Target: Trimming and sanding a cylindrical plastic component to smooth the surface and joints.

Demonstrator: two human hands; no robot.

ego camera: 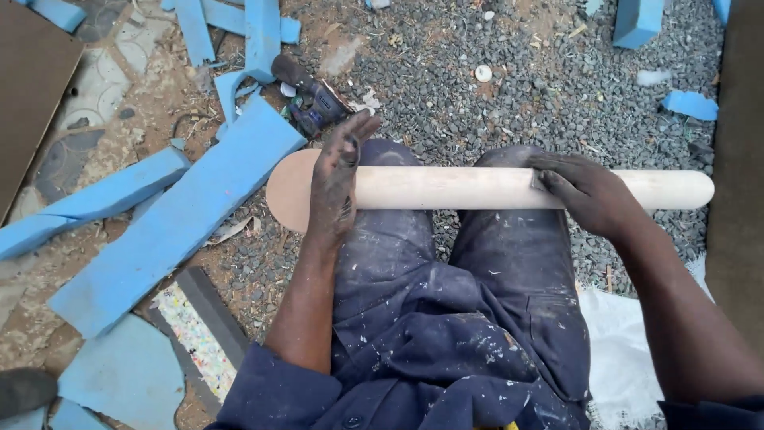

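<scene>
**Wooden paddle across the lap, both hands on the shaft**

Head view, looking straight down at a seated person in paint-spattered dark blue work trousers. A pale wooden paddle (477, 188) lies across both knees, its long axis running left to right: the flat rounded blade sticks out past the left knee, the round shaft ends well out to the right.

The left hand (338, 179) is laid over the shaft right where the blade begins, fingers fairly straight and pointing to the far side, more pressing down than wrapping. The right hand (585, 191) sits further along, fingers curled over the top of the shaft, maybe pinching something small and dark against the wood, too small to tell. So both hands touch the piece, and the bare stretch of shaft lies between them.

On the gravel ground (493, 95): blue foam offcuts (171, 231) to the left, a dark power tool (314, 99) just beyond the blade, and a white sack (617, 350) near right.
</scene>
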